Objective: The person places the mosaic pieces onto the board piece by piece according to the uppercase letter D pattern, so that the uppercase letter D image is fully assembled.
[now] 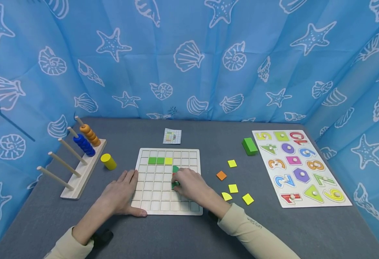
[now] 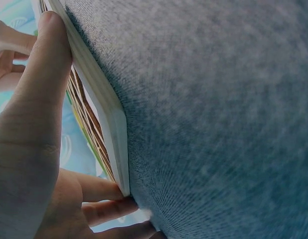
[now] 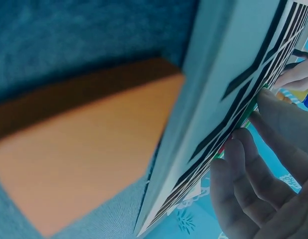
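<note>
A pale wooden grid board (image 1: 154,205) lies on the grey table. My left hand (image 1: 119,194) rests at its near left corner, fingers fairly straight along the left edge and thumb on the near edge. Over the board's right half, my right hand (image 1: 191,184) pinches a green tile (image 3: 249,110) between thumb and index finger, down against the grid. My fingers hide part of that tile. Just beyond them sit a green rounded tile (image 1: 175,168) and a partly covered red tile (image 1: 173,175). Farther back, two green tiles (image 1: 156,160) and a yellow tile (image 1: 168,160) form a row.
Right of the board lie several yellow tiles (image 1: 233,188) and an orange tile (image 1: 221,175). A green block (image 1: 249,146) stands beside a number puzzle (image 1: 286,204). A pattern card (image 1: 172,136) lies behind the board. To the left are a yellow cylinder (image 1: 108,162) and a peg stand (image 1: 76,190).
</note>
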Demonstrator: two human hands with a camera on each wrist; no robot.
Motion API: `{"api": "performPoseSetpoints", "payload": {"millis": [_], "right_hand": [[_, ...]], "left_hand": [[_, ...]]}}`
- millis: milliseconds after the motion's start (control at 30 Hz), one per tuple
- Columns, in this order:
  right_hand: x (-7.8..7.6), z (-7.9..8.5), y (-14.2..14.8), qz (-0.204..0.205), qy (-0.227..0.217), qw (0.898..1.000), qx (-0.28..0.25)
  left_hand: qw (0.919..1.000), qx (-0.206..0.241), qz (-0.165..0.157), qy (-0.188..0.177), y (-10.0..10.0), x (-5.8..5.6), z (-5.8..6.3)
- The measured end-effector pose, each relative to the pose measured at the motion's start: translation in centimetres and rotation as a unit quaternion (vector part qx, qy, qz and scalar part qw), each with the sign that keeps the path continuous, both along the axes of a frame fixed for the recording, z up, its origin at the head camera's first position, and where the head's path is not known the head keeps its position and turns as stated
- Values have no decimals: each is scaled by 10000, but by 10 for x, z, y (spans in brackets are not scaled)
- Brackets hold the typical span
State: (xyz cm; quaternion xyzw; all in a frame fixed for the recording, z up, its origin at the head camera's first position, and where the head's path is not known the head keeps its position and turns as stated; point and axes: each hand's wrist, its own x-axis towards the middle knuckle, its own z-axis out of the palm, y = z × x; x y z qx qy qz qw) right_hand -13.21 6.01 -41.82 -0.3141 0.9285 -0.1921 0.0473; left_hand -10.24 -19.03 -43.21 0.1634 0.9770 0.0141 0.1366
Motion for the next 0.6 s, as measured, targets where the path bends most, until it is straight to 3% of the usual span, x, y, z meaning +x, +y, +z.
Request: {"api": "performPoseSetpoints", "payload": {"millis": [600], "right_hand": [[1, 3, 5, -210, 32, 9998, -12]], "left_hand": [[10000, -33, 49, -37, 1, 0, 1]]}}
